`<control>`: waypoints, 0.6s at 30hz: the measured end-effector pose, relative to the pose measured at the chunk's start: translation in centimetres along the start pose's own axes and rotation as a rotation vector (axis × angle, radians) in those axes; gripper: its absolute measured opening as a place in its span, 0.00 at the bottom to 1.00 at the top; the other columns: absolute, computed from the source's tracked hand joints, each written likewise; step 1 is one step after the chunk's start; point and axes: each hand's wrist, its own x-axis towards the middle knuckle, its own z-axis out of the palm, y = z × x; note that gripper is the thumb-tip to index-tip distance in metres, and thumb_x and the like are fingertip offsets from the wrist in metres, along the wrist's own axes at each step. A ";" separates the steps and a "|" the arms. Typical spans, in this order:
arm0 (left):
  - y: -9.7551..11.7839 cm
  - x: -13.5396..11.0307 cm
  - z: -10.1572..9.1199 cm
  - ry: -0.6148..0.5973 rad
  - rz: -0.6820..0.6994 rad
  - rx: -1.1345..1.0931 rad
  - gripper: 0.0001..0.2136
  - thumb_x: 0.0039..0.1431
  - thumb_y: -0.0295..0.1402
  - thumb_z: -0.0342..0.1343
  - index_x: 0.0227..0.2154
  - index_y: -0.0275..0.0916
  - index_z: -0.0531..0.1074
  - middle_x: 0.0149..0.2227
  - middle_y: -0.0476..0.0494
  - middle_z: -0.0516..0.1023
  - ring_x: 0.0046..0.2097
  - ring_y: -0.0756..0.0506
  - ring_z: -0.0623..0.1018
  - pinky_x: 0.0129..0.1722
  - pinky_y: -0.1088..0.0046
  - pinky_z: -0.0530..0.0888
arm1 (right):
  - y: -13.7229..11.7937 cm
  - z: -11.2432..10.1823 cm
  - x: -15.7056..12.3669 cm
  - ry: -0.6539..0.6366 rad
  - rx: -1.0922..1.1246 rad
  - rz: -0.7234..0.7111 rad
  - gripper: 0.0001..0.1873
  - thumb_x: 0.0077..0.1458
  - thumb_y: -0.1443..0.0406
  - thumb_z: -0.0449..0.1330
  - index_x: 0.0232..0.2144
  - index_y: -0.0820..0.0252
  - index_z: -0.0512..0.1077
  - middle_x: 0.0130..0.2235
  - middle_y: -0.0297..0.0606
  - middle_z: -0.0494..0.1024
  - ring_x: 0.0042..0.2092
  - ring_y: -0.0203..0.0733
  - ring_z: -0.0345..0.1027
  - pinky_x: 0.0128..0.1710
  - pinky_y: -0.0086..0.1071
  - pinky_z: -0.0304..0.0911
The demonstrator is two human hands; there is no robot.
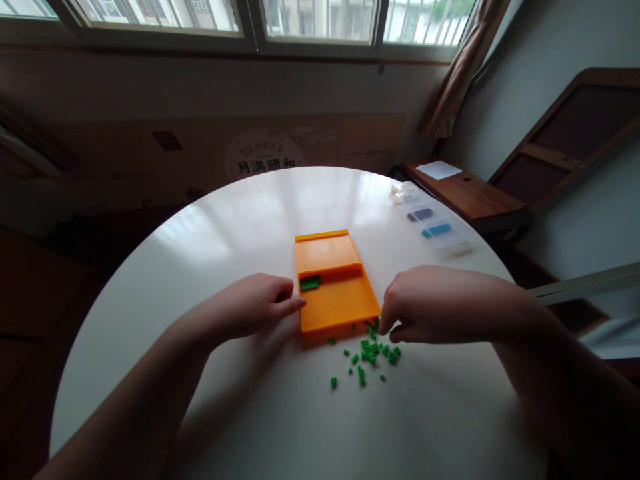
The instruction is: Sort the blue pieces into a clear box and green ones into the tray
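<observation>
An orange tray [340,303] with a raised divider lies on the round white table. Inside, a block of joined green bricks [310,283] sits in the left corner against the divider. My left hand [263,300] is at the tray's left edge, its fingers curled and its thumb lapping over the rim. Off the tray's front right corner, my right hand [413,303] is closed with fingertips pointing down beside loose green bricks [370,351]. Whatever its fingertips may hold is too small to make out. The loose pieces are scattered in front of the tray, several of them clustered together.
Clear plastic boxes [447,237] stand at the table's right rear, with a blue item and a dark item in them. Beyond the white table [225,220], a wooden bench [483,190] bears a sheet of paper [439,170]. Windows and a wall are behind.
</observation>
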 end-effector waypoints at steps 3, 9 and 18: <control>0.1 0.0 0.0 -0.004 -0.001 -0.001 0.22 0.59 0.55 0.44 0.24 0.42 0.69 0.27 0.46 0.76 0.27 0.46 0.72 0.25 0.70 0.61 | 0.0 -0.1 -0.3 0.001 0.009 -0.004 0.11 0.52 0.62 0.61 0.37 0.45 0.80 0.35 0.30 0.81 0.34 0.38 0.70 0.32 0.30 0.56; 0.3 -0.1 -0.3 -0.010 -0.002 -0.027 0.22 0.58 0.55 0.45 0.25 0.42 0.69 0.28 0.45 0.76 0.28 0.45 0.72 0.24 0.70 0.61 | -0.1 -0.5 -0.6 0.014 -0.033 0.068 0.15 0.51 0.66 0.59 0.39 0.45 0.80 0.35 0.32 0.81 0.33 0.39 0.70 0.30 0.31 0.56; 0.1 0.0 -0.1 -0.002 0.009 -0.014 0.22 0.59 0.55 0.44 0.24 0.42 0.69 0.27 0.45 0.76 0.27 0.45 0.72 0.25 0.71 0.60 | -0.9 -0.4 0.3 -0.039 -0.021 0.035 0.15 0.52 0.65 0.60 0.41 0.47 0.80 0.36 0.33 0.81 0.34 0.39 0.71 0.30 0.30 0.56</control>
